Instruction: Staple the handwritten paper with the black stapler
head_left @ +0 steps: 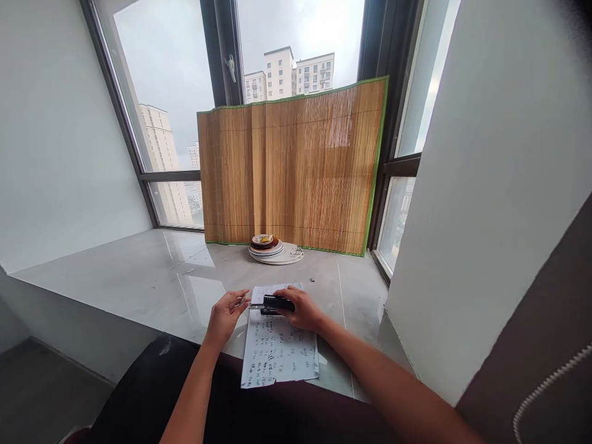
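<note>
My right hand (pixel 298 308) is wrapped round a black stapler (pixel 274 301), held over a stack of paper. A thin metal piece (pixel 256 306) sticks out of the stapler's left end. Just left of that end, my left hand (pixel 227 316) has its thumb and fingers pinched together; a small pale bit shows at the fingertips, too small to name. Below both hands lie the sheets of paper (pixel 282 354), covered in handwriting. Their near edge reaches past the sill's edge toward my lap.
A stack of plates (pixel 266 250) stands farther back on the tiled sill (pixel 139 265). A bamboo mat (pixel 291 172) with green edging leans against the window behind it. One small grey piece (pixel 312 280) lies beyond the paper. A white wall (pixel 476 185) rises at the right.
</note>
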`<state>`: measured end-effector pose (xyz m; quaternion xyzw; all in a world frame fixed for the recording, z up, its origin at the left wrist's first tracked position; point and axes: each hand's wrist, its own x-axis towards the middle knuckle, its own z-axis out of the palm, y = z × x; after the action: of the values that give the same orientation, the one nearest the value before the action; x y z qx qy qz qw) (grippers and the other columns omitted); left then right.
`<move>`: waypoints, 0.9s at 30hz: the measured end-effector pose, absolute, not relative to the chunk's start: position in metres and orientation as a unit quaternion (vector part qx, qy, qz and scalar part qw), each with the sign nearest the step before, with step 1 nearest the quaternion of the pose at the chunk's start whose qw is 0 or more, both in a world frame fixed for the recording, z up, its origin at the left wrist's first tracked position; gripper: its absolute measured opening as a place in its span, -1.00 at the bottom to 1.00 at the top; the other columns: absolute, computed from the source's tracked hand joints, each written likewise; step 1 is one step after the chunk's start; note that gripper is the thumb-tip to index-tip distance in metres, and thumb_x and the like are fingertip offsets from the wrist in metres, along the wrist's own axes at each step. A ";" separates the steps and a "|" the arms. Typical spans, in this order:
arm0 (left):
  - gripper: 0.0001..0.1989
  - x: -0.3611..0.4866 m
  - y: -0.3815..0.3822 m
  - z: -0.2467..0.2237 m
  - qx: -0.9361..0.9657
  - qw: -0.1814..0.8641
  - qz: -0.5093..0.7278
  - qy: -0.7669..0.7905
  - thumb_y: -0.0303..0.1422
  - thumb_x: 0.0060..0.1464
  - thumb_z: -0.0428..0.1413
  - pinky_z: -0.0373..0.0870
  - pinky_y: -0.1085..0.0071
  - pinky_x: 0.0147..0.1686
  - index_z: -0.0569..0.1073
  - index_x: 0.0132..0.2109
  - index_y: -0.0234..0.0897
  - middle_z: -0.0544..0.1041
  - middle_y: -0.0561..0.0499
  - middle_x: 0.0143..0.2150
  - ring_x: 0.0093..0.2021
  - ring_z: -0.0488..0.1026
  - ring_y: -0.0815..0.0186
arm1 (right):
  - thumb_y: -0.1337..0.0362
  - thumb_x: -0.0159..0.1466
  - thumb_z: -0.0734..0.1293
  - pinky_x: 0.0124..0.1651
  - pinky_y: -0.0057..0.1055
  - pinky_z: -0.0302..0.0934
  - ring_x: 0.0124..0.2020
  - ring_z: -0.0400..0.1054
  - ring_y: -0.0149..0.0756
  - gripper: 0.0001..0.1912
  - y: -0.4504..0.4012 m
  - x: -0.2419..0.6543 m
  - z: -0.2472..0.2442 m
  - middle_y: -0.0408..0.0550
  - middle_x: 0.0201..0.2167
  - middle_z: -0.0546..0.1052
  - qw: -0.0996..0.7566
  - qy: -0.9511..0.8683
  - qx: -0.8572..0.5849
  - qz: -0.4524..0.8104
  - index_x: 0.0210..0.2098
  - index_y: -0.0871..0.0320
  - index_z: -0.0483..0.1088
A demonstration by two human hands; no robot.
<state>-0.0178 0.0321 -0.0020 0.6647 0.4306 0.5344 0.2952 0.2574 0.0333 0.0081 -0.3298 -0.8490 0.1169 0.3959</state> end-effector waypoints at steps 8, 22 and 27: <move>-0.66 -0.018 0.024 0.005 0.717 0.209 0.469 0.472 -0.12 0.04 0.30 0.54 0.15 -0.01 0.65 -0.05 -0.12 0.67 -0.05 -0.07 -0.09 0.59 0.11 | 0.36 0.17 0.49 -0.01 -0.25 0.34 -0.11 0.47 -0.13 -0.52 0.031 0.257 0.009 0.01 -0.12 0.56 0.395 -0.855 -0.318 0.107 0.08 0.05 0.45; -0.68 -0.013 0.020 0.007 0.756 0.178 0.400 0.487 -0.08 0.04 0.29 0.43 0.24 -0.17 0.68 -0.10 -0.10 0.70 -0.04 -0.15 -0.16 0.59 0.12 | 0.30 0.22 0.45 -0.03 -0.27 0.35 -0.13 0.47 -0.14 -0.60 0.023 0.253 0.016 0.01 -0.15 0.59 0.397 -0.867 -0.280 0.109 0.06 0.05 0.49; -0.70 -0.009 0.015 0.013 0.758 0.181 0.397 0.484 -0.10 0.01 0.31 0.43 0.25 -0.17 0.68 -0.12 -0.10 0.70 -0.03 -0.17 -0.18 0.59 0.13 | 0.28 0.23 0.45 -0.04 -0.27 0.35 -0.13 0.46 -0.15 -0.61 0.021 0.253 0.017 0.01 -0.15 0.59 0.400 -0.869 -0.271 0.105 0.06 0.06 0.48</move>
<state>-0.0090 0.0148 0.0127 0.7585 0.4840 0.3972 0.1808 0.2526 0.0208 0.0174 -0.2707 -0.8693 0.1051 0.4000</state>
